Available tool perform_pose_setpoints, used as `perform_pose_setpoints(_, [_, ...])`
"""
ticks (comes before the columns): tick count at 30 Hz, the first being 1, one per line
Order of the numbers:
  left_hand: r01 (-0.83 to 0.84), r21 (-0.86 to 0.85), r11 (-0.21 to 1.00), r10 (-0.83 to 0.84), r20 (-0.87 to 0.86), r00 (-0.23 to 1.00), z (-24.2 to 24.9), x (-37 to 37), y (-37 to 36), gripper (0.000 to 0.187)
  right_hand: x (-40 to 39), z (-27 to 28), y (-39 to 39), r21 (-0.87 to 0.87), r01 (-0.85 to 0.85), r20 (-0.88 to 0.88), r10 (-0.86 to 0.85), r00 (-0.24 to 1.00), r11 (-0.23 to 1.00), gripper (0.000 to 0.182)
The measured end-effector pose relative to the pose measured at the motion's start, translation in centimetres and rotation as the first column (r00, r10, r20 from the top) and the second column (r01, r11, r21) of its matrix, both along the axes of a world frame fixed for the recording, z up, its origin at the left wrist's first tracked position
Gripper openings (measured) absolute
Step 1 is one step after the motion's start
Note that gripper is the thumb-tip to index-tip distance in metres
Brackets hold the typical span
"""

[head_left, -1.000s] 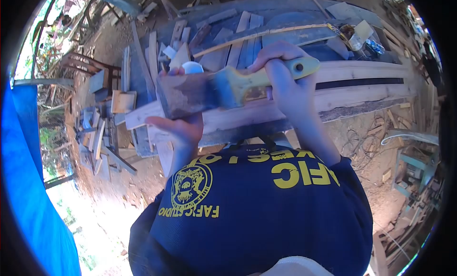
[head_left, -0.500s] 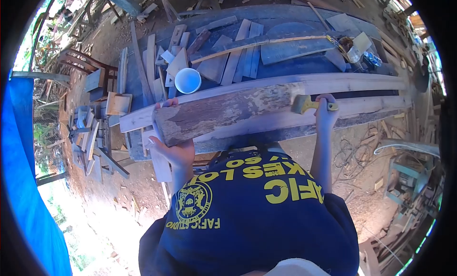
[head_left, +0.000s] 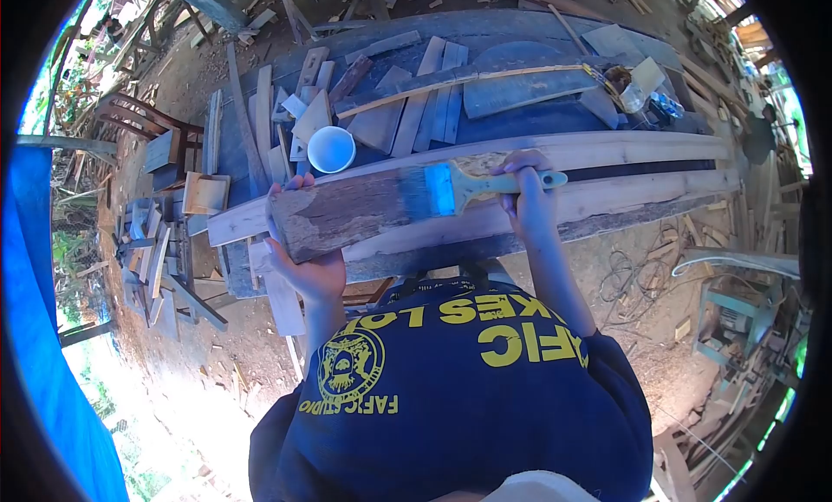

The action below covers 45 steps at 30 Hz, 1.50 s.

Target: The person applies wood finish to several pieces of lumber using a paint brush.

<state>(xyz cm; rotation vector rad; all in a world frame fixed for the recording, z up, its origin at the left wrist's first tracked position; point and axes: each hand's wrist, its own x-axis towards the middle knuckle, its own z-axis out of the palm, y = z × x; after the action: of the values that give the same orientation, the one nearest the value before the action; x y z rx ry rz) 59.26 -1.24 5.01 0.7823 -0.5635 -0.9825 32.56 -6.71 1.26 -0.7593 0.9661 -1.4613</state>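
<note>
My left hand [head_left: 310, 270] grips the near end of a rough brown wooden board [head_left: 338, 211], thumb below and fingertips over its upper edge. In my right hand [head_left: 527, 194] is a wide paintbrush [head_left: 477, 187] with a pale yellowish handle. Its bristles lie against the board's face, and a bright blue sheen shows on the ferrule area. The board's right end is partly hidden behind the brush and hand. Just beyond the board stands a white bucket [head_left: 331, 149]; what it holds cannot be made out.
Long pale planks [head_left: 646, 188] run along the workbench under the board. Several wood offcuts [head_left: 416, 95] lie across the dark tabletop [head_left: 373, 47]. At the left are a wooden chair [head_left: 165, 129] and a scrap pile [head_left: 160, 251]; a machine [head_left: 732, 316] stands at the right.
My right hand has swept the paintbrush leftward along the board and turned it, so the bristles now point left. My left hand keeps its hold on the board's end.
</note>
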Motion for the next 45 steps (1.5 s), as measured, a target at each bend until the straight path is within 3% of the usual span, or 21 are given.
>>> perform_pose_setpoints(1, [0.024, -0.007, 1.000, -0.024, 0.001, 1.000, 0.0, 0.2, 0.0, 0.066, -0.4, -1.3, -0.4, 0.073, 0.018, 0.011, -0.019, 1.000, 0.997, 0.017])
perform_pose_setpoints(5, [0.071, -0.011, 0.997, -0.071, 0.018, 0.997, -0.5, 1.1, 0.2, 0.061, -4.6, -4.1, -1.8, 0.011, 0.085, -0.095, -0.084, 0.992, 0.996, 0.011])
perform_pose_setpoints(7, [0.075, -0.008, 0.997, -0.075, 0.028, 0.997, -0.4, 1.2, 0.3, 0.060, -6.9, -3.4, -2.2, 0.030, 0.163, -0.413, -0.136, 0.901, 0.986, 0.014])
perform_pose_setpoints(8, [0.085, -0.004, 0.996, -0.085, 0.037, 0.996, -0.3, 1.1, 0.4, 0.059, -7.9, -4.0, -2.4, 0.030, 0.156, -0.415, -0.130, 0.901, 0.987, 0.014])
perform_pose_setpoints(10, [0.088, -0.007, 0.996, -0.088, 0.041, 0.995, 0.0, 0.9, 0.5, 0.058, -8.9, -5.5, -2.9, -0.139, 0.151, -0.760, -0.204, 0.617, 0.979, 0.013])
perform_pose_setpoints(13, [0.114, -0.028, 0.993, -0.113, 0.047, 0.993, 0.3, 0.9, 0.2, 0.057, -5.1, -3.9, -1.9, -0.232, 0.121, -0.809, -0.260, 0.527, 0.965, 0.011])
perform_pose_setpoints(14, [0.133, -0.036, 0.990, -0.131, 0.047, 0.990, 0.3, 0.9, 0.2, 0.057, -4.0, -3.7, -1.7, -0.340, 0.061, -0.783, -0.318, 0.535, 0.939, 0.011])
perform_pose_setpoints(18, [0.088, 0.015, 0.996, -0.088, 0.031, 0.996, 1.0, 0.6, 0.3, 0.060, 1.1, -0.5, 0.2, -0.450, -0.055, -0.768, -0.355, 0.532, 0.891, 0.014])
perform_pose_setpoints(20, [0.106, -0.001, 0.994, -0.106, 0.033, 0.994, 0.5, 0.9, 0.2, 0.059, 2.7, 1.0, 1.1, -0.531, -0.167, -0.716, -0.335, 0.613, 0.831, 0.018])
perform_pose_setpoints(23, [0.100, -0.004, 0.995, -0.100, 0.009, 0.995, 0.4, 1.0, 0.3, 0.058, 3.2, 2.6, 1.0, -0.641, -0.134, -0.581, -0.363, 0.729, 0.756, 0.020])
perform_pose_setpoints(24, [0.091, -0.007, 0.996, -0.091, 0.008, 0.996, 0.3, 1.0, 0.3, 0.058, 2.9, 2.2, 1.3, -0.505, -0.090, -0.482, -0.193, 0.855, 0.859, 0.016])
perform_pose_setpoints(25, [0.112, -0.032, 0.993, -0.112, 0.011, 0.994, 0.3, 1.0, 0.3, 0.057, 3.2, 2.4, 1.3, -0.507, -0.098, -0.483, -0.188, 0.855, 0.856, 0.016])
perform_pose_setpoints(26, [0.135, -0.057, 0.989, -0.134, 0.015, 0.991, 0.3, 0.9, 0.3, 0.057, 4.0, 3.3, 1.3, -0.289, -0.010, -0.208, -0.052, 0.977, 0.957, 0.013])
perform_pose_setpoints(27, [0.129, -0.062, 0.990, -0.128, 0.011, 0.992, 0.4, 0.8, 0.3, 0.057, 4.4, 3.9, 1.2, -0.035, -0.006, 0.114, 0.010, 0.993, 0.999, 0.011])
perform_pose_setpoints(31, [0.126, -0.053, 0.991, -0.123, 0.050, 0.991, 0.8, 0.9, -0.1, 0.057, 0.5, -0.8, -1.0, 0.086, 0.075, 0.101, -0.083, 0.991, 0.993, 0.009])
perform_pose_setpoints(34, [0.122, -0.042, 0.992, -0.121, 0.037, 0.992, 0.9, 1.2, -0.1, 0.057, -5.4, -3.3, -2.1, 0.164, 0.092, -0.045, -0.085, 0.995, 0.982, 0.010])
perform_pose_setpoints(36, [0.112, -0.043, 0.993, -0.112, 0.006, 0.994, 1.0, 1.4, -0.1, 0.056, -6.8, -2.9, -2.6, 0.030, 0.133, -0.442, -0.106, 0.891, 0.991, 0.011])
perform_pose_setpoints(40, [0.133, -0.039, 0.990, -0.132, 0.006, 0.991, 0.9, 1.5, -0.1, 0.055, -4.9, -1.6, -2.5, -0.063, 0.095, -0.597, -0.113, 0.794, 0.994, 0.014])
perform_pose_setpoints(42, [0.129, -0.036, 0.991, -0.129, 0.004, 0.992, 1.1, 1.4, 0.0, 0.055, -1.9, -1.0, -2.3, -0.421, -0.102, -0.715, -0.260, 0.649, 0.901, 0.015])
perform_pose_setpoints(44, [0.121, -0.029, 0.992, -0.121, 0.010, 0.993, 1.3, 1.2, 0.0, 0.055, 2.2, 2.2, -1.3, -0.537, -0.294, -0.725, -0.255, 0.640, 0.790, 0.017])
perform_pose_setpoints(45, [0.119, -0.030, 0.992, -0.119, 0.009, 0.993, 1.1, 1.3, 0.0, 0.055, 3.7, 3.4, -0.8, -0.500, -0.358, -0.746, -0.182, 0.641, 0.789, 0.016])
